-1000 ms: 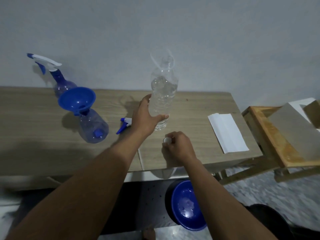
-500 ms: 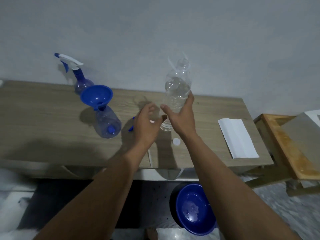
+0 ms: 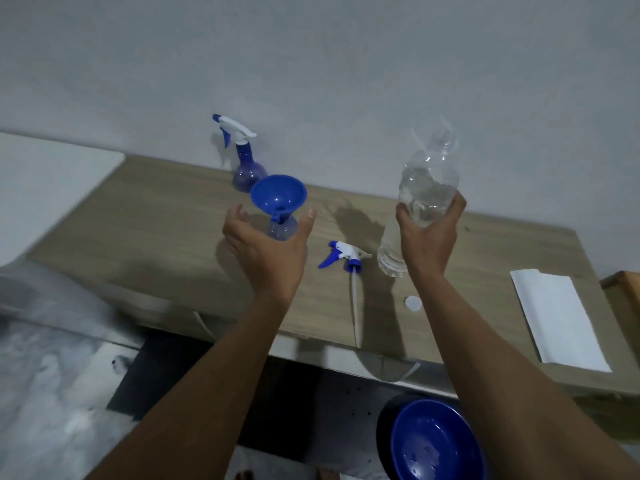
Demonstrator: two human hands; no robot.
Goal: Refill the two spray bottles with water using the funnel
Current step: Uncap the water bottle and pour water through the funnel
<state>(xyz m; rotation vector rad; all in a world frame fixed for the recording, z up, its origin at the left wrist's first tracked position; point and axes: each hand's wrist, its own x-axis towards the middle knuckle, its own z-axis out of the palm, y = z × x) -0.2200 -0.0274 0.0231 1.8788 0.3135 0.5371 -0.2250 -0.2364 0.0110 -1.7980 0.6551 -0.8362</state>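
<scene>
Clear plastic water bottle [image 3: 427,188], tilted, was gripped by the right hand [image 3: 427,233] above the desk's [image 3: 156,220] middle. The left hand [image 3: 266,244] was open, fingers spread beside the spray bottle [image 3: 282,230] carrying the blue funnel [image 3: 278,194]; the second spray bottle [image 3: 247,168] stood at the back edge.

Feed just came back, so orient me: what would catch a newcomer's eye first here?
The right hand grips a clear water bottle over the wooden table, a white cap lying by the front edge. The open left hand reaches toward the spray bottle topped with a blue funnel; a detached spray head lies between the two bottles.
</scene>
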